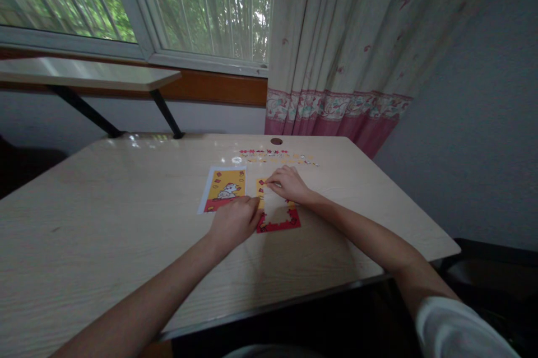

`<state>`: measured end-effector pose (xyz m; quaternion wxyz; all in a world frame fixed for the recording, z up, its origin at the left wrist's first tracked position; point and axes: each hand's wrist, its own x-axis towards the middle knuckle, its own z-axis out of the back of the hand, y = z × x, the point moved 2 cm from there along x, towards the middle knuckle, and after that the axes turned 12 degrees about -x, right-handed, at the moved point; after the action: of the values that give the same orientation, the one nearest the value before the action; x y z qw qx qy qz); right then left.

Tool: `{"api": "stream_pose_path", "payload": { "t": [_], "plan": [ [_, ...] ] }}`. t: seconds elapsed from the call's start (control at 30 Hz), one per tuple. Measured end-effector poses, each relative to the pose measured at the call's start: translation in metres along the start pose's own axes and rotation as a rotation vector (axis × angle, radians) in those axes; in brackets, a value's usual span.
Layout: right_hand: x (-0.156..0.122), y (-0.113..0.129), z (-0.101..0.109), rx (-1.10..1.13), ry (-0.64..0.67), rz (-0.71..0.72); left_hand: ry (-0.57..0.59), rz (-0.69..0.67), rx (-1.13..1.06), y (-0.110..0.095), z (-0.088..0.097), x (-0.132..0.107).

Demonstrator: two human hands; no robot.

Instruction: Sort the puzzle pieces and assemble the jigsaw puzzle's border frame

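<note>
A partly built jigsaw (279, 218) with a yellow and red border lies on the wooden table (105, 218); its middle is bare. My left hand (235, 221) rests on its left edge with fingers curled, touching the border. At the upper left corner of the puzzle, my right hand (288, 183) pinches a small piece with its fingertips. To the left lies a reference picture (222, 189) showing a white animal on yellow. Several loose pieces (277, 156) are laid out in rows behind the puzzle.
A round cable hole (276, 140) is near the table's far edge. A second table (84, 73) stands under the window at the back left. A floral curtain (336, 44) hangs at the back right, beside a grey wall.
</note>
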<state>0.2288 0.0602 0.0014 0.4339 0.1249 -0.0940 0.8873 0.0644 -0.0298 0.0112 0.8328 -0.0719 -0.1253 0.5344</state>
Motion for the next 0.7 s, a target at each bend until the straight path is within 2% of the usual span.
{"api": "stream_pose_path", "payload": {
  "t": [0.27,0.37,0.5,0.7],
  "plan": [
    [0.002,0.009,0.010,-0.193,0.009,0.151,0.006,0.018,0.001,0.000,-0.003,0.000],
    [0.000,0.009,0.012,-0.195,0.011,0.161,0.008,0.015,-0.001,-0.001,-0.001,0.000],
    [0.001,0.002,0.006,-0.062,0.014,0.114,0.019,0.020,0.000,-0.002,0.001,0.001],
    [-0.002,-0.023,0.002,0.169,-0.006,0.114,0.029,0.028,-0.015,0.000,0.000,0.001]
  ]
}}
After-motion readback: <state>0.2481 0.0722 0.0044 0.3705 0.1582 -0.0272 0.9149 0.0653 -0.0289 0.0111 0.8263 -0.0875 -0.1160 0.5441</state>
